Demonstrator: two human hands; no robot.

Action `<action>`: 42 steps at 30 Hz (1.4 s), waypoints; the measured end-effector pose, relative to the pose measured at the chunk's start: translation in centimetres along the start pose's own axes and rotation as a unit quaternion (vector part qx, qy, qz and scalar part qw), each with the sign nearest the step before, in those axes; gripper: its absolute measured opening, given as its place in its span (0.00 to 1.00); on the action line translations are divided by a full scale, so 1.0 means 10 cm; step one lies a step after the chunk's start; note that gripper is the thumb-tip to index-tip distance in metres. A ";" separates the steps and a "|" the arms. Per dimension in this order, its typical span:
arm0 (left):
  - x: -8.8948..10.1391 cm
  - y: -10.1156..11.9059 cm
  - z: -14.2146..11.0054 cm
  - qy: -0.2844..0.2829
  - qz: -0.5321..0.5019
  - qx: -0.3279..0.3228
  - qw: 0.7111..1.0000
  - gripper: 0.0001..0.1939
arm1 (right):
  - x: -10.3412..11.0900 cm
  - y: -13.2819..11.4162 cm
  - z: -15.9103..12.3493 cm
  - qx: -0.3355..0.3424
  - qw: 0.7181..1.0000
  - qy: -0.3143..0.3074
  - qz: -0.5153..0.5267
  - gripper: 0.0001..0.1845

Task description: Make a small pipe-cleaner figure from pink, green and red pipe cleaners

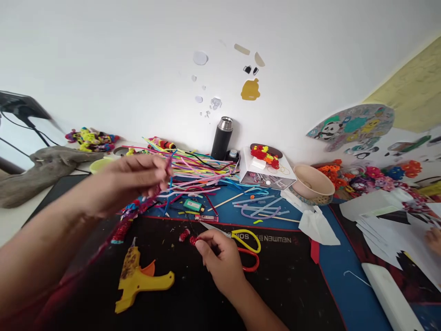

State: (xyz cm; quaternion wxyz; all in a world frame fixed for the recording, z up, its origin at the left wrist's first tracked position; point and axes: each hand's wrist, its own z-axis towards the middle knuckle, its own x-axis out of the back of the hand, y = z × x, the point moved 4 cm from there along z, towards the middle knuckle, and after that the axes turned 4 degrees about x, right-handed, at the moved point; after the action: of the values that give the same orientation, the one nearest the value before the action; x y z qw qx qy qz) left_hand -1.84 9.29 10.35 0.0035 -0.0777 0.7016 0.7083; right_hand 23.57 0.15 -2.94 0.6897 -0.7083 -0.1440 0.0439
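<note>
My left hand (127, 181) is raised over the mat's left side, its fingers pinched on a dark red pipe cleaner. A blurred stretch of this strand (99, 253) trails below my wrist to the lower left. Lower and to the right, my right hand (222, 259) pinches a small red coil of pipe cleaner (194, 240) between thumb and fingers. Another short red coil (184, 235) lies just left of it. Partly behind my right hand are scissors (246, 241) with yellow and red handles. A yellow glue gun (138, 280) rests on the mat below my left hand.
Many coloured pipe cleaners (193, 168) are heaped at the back. Behind them stands a black thermos (222, 140). A white box (268, 177), a beige bowl (313, 181) and crumpled tissue (319, 225) sit to the right. Another person's hand (434, 239) shows at the right edge.
</note>
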 end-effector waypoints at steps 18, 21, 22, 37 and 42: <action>-0.31 -0.78 -0.58 -0.289 0.085 0.124 0.945 0.19 | -0.12 -0.34 0.26 0.040 0.996 -0.011 0.073 0.23; -0.31 -0.74 -0.61 -0.281 0.050 0.139 0.948 0.19 | -0.15 -0.40 0.32 0.043 0.996 -0.012 0.078 0.25; -0.31 -0.73 -0.61 -0.276 0.040 0.144 0.950 0.19 | -0.16 -0.41 0.33 0.043 0.996 -0.011 0.079 0.26; -0.42 -0.65 -0.54 -0.257 0.115 0.081 0.956 0.20 | -0.11 -0.50 0.52 0.058 0.995 -0.010 0.079 0.26; -0.42 -0.76 -0.50 -0.243 0.115 0.077 0.960 0.21 | -0.08 -0.46 0.52 0.043 0.995 -0.008 0.087 0.28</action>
State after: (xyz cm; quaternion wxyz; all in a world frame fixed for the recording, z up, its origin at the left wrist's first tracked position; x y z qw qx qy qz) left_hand 3.70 4.83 3.30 0.0986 0.1788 0.7362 0.6452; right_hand 20.76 5.00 1.25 0.7120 -0.6874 -0.0848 0.1157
